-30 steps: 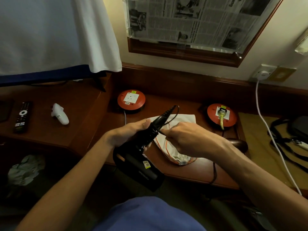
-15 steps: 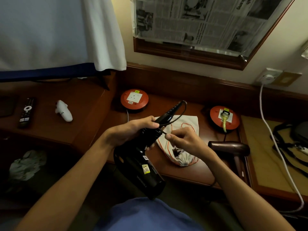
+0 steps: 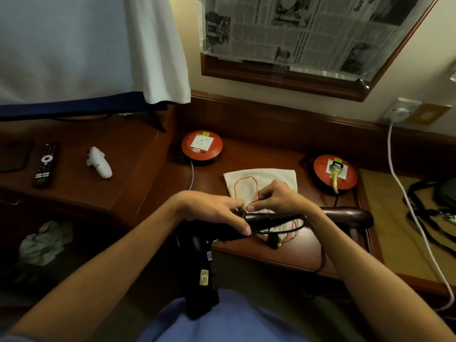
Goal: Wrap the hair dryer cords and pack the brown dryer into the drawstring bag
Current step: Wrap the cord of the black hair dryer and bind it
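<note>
Drawstring bag (image 3: 261, 177) flat beneath hands.

text: none legible | newspaper (image 3: 308, 30): print blurred | black dryer (image 3: 199, 267) stickers: unreadable

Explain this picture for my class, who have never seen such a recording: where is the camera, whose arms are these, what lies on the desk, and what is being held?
There is no machine here. The camera sits on a person's head and looks forward and down, so the two bare arms are the wearer's own. The left hand grips the handle of a black hair dryer, whose body hangs down toward the lap. The right hand pinches its thin black cord beside the handle. On the wooden desk lie a white drawstring bag with an orange string, a brown hair dryer partly behind the right arm, and two round red socket reels. On the side shelf are a remote control and a small white object.
</note>
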`<state>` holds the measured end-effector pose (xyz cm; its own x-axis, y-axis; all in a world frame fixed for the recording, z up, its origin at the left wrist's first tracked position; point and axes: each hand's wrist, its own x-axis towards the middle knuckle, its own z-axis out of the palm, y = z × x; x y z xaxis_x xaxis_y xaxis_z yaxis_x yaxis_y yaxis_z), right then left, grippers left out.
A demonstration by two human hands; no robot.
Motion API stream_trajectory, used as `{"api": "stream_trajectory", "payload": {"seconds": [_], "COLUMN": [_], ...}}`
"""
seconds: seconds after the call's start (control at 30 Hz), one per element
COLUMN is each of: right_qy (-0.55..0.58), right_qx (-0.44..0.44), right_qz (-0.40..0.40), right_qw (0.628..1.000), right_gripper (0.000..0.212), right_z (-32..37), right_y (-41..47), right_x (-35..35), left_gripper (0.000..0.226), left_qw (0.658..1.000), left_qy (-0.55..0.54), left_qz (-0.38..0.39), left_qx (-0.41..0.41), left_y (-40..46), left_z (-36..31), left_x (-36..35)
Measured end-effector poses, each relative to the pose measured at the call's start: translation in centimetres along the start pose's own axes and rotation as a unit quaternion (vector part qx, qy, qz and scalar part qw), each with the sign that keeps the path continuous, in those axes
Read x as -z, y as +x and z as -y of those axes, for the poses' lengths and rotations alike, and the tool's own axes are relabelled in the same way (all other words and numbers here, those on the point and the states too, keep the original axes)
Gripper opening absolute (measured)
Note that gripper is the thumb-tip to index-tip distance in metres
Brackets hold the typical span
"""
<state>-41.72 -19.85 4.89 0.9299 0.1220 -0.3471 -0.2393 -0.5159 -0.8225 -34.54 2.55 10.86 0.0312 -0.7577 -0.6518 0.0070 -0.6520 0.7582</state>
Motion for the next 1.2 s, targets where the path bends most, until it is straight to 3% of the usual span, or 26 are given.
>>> {"api": "stream_trajectory", "payload": {"seconds": [0.13,0.37,0.5,0.53,0.7,0.87,1.07,1.2], "right_qy": [-0.067,-0.119,-0.231,-0.261,-0.312,-0.259,-0.139,-0.126], "right_qx": [0.027,0.13,0.147,0.146,0.142,0.127,0.107,0.094], "right_qz": [-0.005,0.018,0.03,0.024,0.009,-0.019,-0.039,-0.027], "right_qw": [0.997,0.984,0.961,0.954,0.939,0.957,0.984,0.987], "right_gripper": [0.054,0.036,0.027,0.022,0.019,0.02,0.032,0.034], "right_z": [3.6,10.1,11.9,12.1,11.2,8.5,4.6,3.4], "right_y": [0.0,-3.5,-5.7,-6.3,-7.8,-8.3,-7.6,-7.4], "right_x": [1.4,1.4,0.0,-0.4,-1.9,-2.5,-5.1,-6.8], "left_gripper": [0.067,0.07,0.014,0.01,0.053,0.034,0.082,0.075], "left_qw": [0.998,0.999,0.998,0.995,0.99,0.976,0.97,0.969], "left_qy": [0.02,0.023,-0.044,-0.062,-0.097,-0.175,-0.195,-0.204], "left_qz": [0.005,-0.027,-0.022,-0.038,-0.062,-0.087,-0.078,-0.108], "left_qx": [0.06,0.037,-0.049,-0.062,-0.085,-0.093,-0.122,-0.092], "left_y": [1.0,0.7,0.5,0.5,1.1,0.8,0.7,1.3], "left_z": [0.1,0.9,1.9,2.3,4.6,6.2,8.2,7.6], "left_x": [-0.4,0.3,0.6,0.8,0.6,0.4,0.7,-0.4]}}
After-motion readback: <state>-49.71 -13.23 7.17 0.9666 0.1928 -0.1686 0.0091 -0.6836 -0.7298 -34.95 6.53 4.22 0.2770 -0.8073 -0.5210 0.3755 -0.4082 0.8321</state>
